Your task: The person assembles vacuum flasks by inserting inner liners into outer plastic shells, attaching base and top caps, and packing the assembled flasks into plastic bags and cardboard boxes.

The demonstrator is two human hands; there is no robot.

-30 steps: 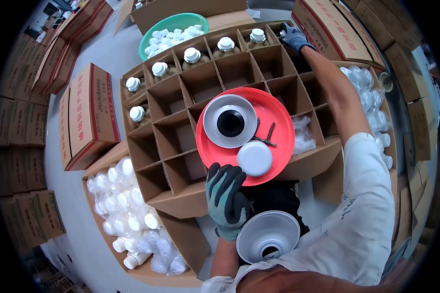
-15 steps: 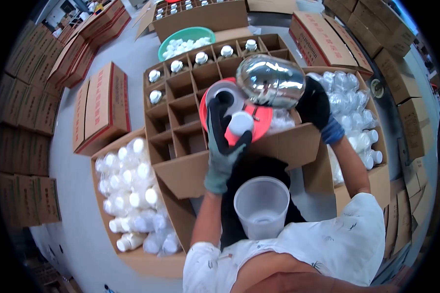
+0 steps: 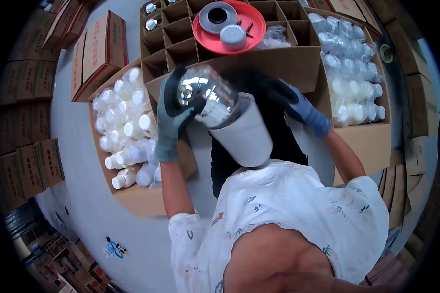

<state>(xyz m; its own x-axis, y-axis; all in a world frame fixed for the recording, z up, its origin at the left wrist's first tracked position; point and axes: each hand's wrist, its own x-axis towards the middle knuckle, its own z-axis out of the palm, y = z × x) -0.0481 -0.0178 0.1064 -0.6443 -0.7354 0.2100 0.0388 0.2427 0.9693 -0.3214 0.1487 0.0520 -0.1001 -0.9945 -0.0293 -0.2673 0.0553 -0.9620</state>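
Note:
My left hand (image 3: 173,110), in a grey-green and black glove, grips a shiny silver glass liner (image 3: 208,95) by its rounded end. The liner is tilted, its other end at the mouth of a whitish plastic container (image 3: 244,134) that leans against my lap. To the right of the container is my right hand (image 3: 293,103), in a blue and black glove, holding nothing visible, with its fingers stretched toward the container. A red tray (image 3: 200,39) on the divided carton (image 3: 274,66) bears a grey ring part (image 3: 205,18), a white cap (image 3: 233,36) and small dark pieces.
Open cartons of plastic-wrapped white-capped bottles stand at left (image 3: 127,117) and right (image 3: 352,73). A closed carton (image 3: 100,51) lies at upper left. More cartons (image 3: 27,166) are stacked along the left edge. Small blue and yellow items (image 3: 116,248) lie on the floor.
The silver liner has passed from my right hand to my left and come down to the container. The container has tilted, and my right hand has opened. The view has tipped downward.

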